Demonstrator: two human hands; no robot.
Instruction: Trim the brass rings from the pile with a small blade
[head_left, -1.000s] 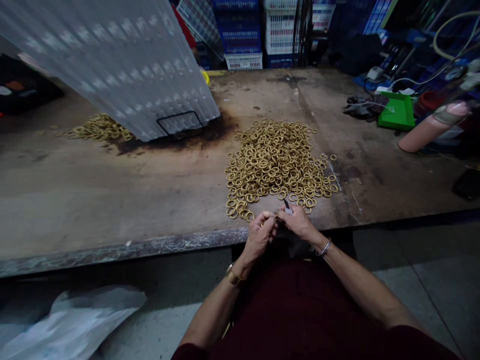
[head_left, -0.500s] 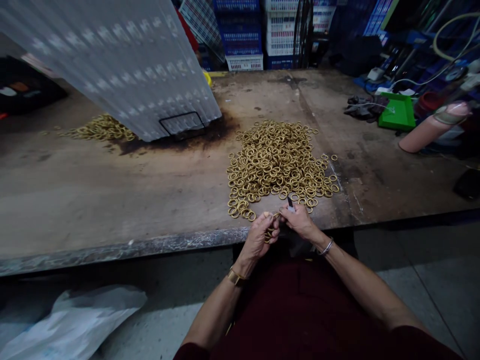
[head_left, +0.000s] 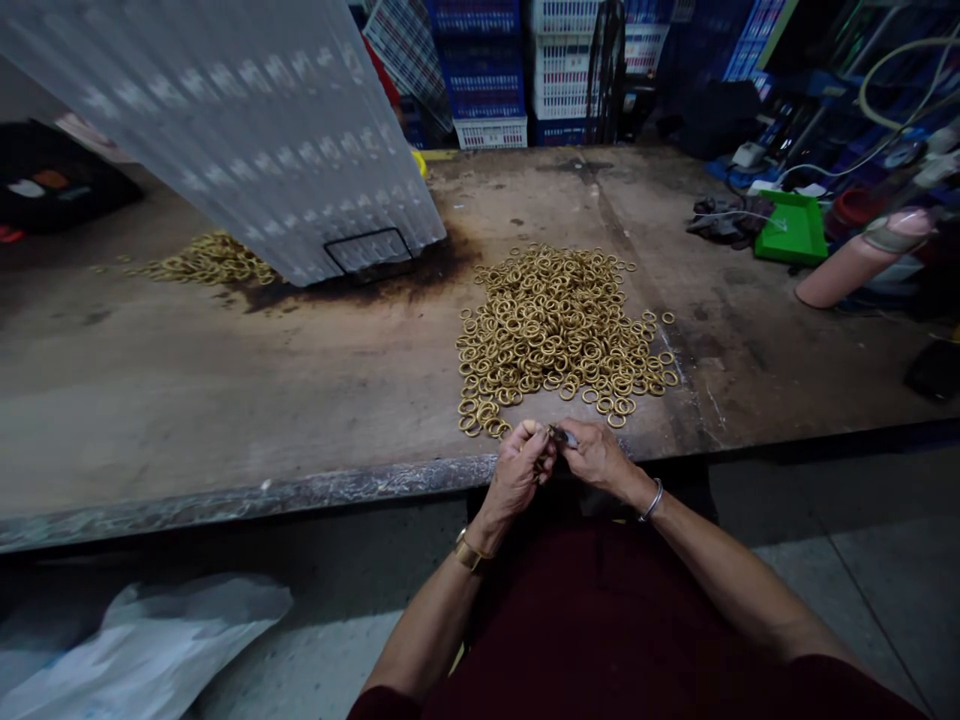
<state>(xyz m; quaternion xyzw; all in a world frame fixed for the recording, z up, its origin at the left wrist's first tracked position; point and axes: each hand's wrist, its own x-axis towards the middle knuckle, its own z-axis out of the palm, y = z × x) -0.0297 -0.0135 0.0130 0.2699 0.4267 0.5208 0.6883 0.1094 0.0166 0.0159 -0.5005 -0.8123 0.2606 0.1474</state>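
Just above the table's near edge, my left hand (head_left: 517,466) is closed around brass-coloured rings, mostly hidden by its curled fingers. Close beside it, my right hand (head_left: 601,462) grips a small hand tool (head_left: 565,437) with a grey body and a dark tip; its exact kind is too small to make out. The tool's tip points left and meets the left fingertips, where a ring appears pinched. Directly beyond both hands spreads a large pile of brass-coloured rings (head_left: 555,320), with a few loose ones at its near side.
A tall grey corrugated panel (head_left: 300,150) leans over the wooden table (head_left: 187,390), with a second ring pile (head_left: 214,260) behind it. On the right lie a green tray (head_left: 793,230) and a pink cylinder (head_left: 862,260). Stacked crates (head_left: 486,60) stand behind; a white plastic bag (head_left: 150,640) is below left.
My right hand has turned the tool from tip-up to pointing left, against the left fingertips. The left hand stays nearly in place, and its rings show less. The view has shifted slightly.
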